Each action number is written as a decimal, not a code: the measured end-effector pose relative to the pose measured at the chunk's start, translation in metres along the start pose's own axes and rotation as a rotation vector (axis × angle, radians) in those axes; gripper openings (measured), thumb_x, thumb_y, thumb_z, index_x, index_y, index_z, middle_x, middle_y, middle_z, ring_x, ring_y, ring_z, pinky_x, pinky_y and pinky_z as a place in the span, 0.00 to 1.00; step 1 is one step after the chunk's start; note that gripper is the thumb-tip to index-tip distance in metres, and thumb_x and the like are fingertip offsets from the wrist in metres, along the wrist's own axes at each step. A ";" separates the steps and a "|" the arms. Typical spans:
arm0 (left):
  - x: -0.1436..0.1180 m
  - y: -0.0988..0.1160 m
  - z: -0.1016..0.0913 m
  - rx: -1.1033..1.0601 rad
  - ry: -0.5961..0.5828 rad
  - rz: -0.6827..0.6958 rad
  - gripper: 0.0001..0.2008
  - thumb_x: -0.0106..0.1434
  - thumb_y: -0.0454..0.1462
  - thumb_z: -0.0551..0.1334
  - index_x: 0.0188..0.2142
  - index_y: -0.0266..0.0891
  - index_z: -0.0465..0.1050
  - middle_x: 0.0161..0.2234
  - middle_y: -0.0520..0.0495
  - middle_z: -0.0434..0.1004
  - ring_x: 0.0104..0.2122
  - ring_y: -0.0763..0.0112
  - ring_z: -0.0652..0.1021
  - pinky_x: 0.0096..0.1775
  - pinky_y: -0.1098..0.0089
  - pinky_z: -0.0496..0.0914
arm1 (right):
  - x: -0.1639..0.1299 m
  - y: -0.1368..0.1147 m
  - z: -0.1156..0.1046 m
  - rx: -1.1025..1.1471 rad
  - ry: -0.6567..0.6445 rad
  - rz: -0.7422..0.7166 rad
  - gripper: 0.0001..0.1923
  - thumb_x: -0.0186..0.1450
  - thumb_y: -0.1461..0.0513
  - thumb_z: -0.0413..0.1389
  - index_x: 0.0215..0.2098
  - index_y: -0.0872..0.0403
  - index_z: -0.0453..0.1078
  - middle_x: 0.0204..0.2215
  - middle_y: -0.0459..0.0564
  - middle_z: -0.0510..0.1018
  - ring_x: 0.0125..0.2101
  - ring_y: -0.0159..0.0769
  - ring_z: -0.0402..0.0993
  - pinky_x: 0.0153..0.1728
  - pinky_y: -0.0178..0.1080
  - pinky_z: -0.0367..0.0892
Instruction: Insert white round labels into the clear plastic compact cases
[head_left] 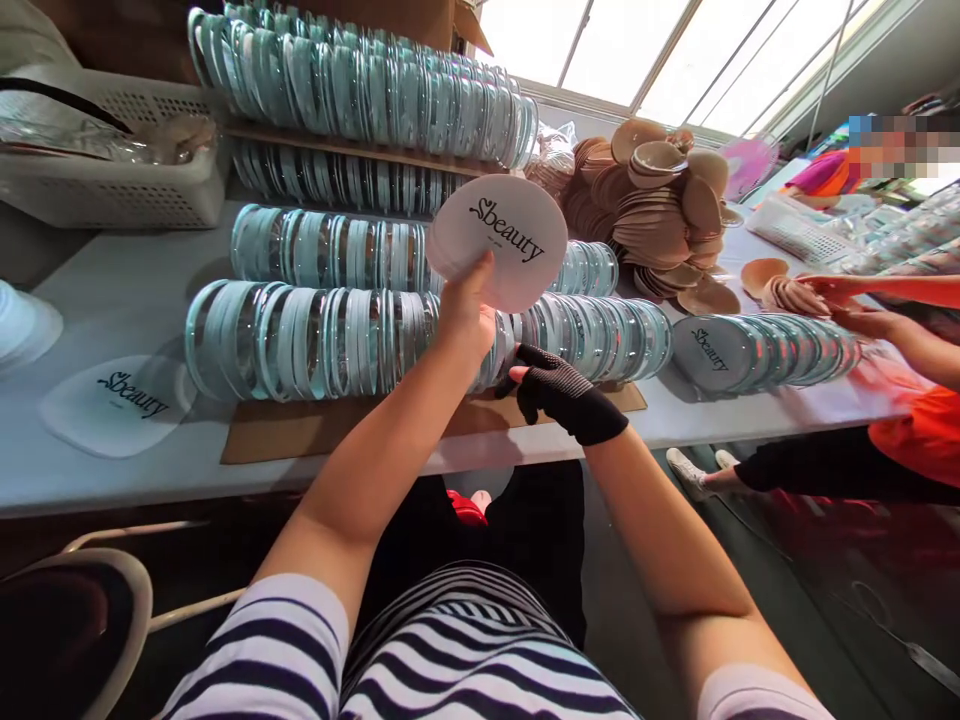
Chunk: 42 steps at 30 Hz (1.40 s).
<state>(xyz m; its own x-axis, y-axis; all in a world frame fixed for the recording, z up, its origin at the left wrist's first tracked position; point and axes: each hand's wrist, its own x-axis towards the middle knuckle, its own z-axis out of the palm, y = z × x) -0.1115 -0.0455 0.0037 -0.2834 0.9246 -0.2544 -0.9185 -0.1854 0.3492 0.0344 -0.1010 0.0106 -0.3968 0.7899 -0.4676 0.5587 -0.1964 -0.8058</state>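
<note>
Left hand [465,315] raised, gripping white disc [499,240]

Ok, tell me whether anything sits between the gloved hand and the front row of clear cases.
Nothing visible does. The right hand in its black glove already rests against the front row of clear cases, while the left hand holds a white printed disc above that row.

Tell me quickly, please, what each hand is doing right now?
Left hand: closed, holding up a stack of round white discs.
Right hand: gloved, at the front row of cases; grip unclear.
</note>
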 end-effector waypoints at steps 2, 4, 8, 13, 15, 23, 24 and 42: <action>-0.001 -0.001 0.000 0.006 0.006 0.001 0.24 0.59 0.34 0.69 0.55 0.44 0.72 0.53 0.47 0.78 0.60 0.60 0.71 0.62 0.57 0.63 | 0.002 0.003 0.000 0.346 -0.041 -0.047 0.15 0.63 0.52 0.52 0.44 0.52 0.64 0.25 0.44 0.76 0.15 0.27 0.62 0.16 0.31 0.55; -0.003 -0.001 0.000 0.012 0.007 -0.001 0.24 0.58 0.34 0.69 0.55 0.44 0.72 0.53 0.47 0.78 0.60 0.60 0.71 0.62 0.56 0.64 | 0.004 0.005 0.001 0.431 -0.022 -0.096 0.15 0.61 0.50 0.55 0.37 0.53 0.65 0.19 0.41 0.71 0.14 0.27 0.60 0.14 0.30 0.54; -0.002 0.001 0.002 0.006 0.007 0.005 0.26 0.57 0.34 0.70 0.55 0.44 0.72 0.53 0.46 0.78 0.60 0.59 0.71 0.62 0.56 0.64 | 0.002 0.005 -0.004 0.273 0.057 -0.127 0.18 0.60 0.49 0.59 0.28 0.55 0.66 0.14 0.40 0.66 0.13 0.26 0.59 0.13 0.30 0.55; 0.015 0.005 0.009 -0.008 0.035 -0.020 0.26 0.57 0.34 0.70 0.55 0.47 0.72 0.54 0.46 0.77 0.60 0.59 0.72 0.62 0.53 0.64 | -0.008 0.000 -0.008 0.172 0.049 -0.015 0.20 0.58 0.48 0.61 0.28 0.54 0.63 0.16 0.43 0.72 0.12 0.27 0.62 0.12 0.30 0.54; 0.020 0.005 0.010 0.004 0.044 -0.056 0.25 0.57 0.34 0.70 0.54 0.46 0.72 0.53 0.45 0.78 0.59 0.58 0.72 0.61 0.51 0.65 | -0.007 -0.004 -0.004 0.306 -0.007 0.024 0.20 0.58 0.48 0.61 0.30 0.52 0.61 0.21 0.45 0.77 0.13 0.27 0.63 0.12 0.30 0.53; 0.011 0.003 0.007 0.145 0.038 -0.007 0.22 0.55 0.30 0.70 0.49 0.42 0.75 0.48 0.46 0.81 0.56 0.61 0.75 0.59 0.57 0.68 | 0.005 -0.022 -0.004 0.290 -0.116 0.106 0.17 0.64 0.48 0.54 0.31 0.53 0.65 0.17 0.43 0.72 0.13 0.28 0.61 0.14 0.31 0.54; 0.010 0.002 0.007 0.162 0.033 0.011 0.22 0.54 0.31 0.71 0.49 0.42 0.75 0.48 0.46 0.81 0.56 0.61 0.75 0.58 0.57 0.68 | 0.002 -0.023 -0.009 0.078 -0.084 0.069 0.17 0.63 0.49 0.55 0.29 0.53 0.65 0.16 0.44 0.72 0.14 0.29 0.63 0.15 0.32 0.55; -0.020 0.009 0.000 0.156 0.020 0.213 0.21 0.53 0.38 0.72 0.48 0.44 0.76 0.50 0.47 0.81 0.57 0.61 0.74 0.58 0.60 0.67 | 0.005 0.039 0.003 -1.079 0.750 -0.625 0.26 0.68 0.47 0.48 0.57 0.52 0.69 0.62 0.56 0.68 0.66 0.51 0.51 0.66 0.59 0.44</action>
<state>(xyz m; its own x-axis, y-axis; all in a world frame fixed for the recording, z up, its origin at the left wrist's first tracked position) -0.1138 -0.0653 0.0119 -0.4722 0.8634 -0.1775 -0.7846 -0.3198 0.5312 0.0519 -0.1063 -0.0247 -0.4981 0.7594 0.4185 0.8399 0.5426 0.0150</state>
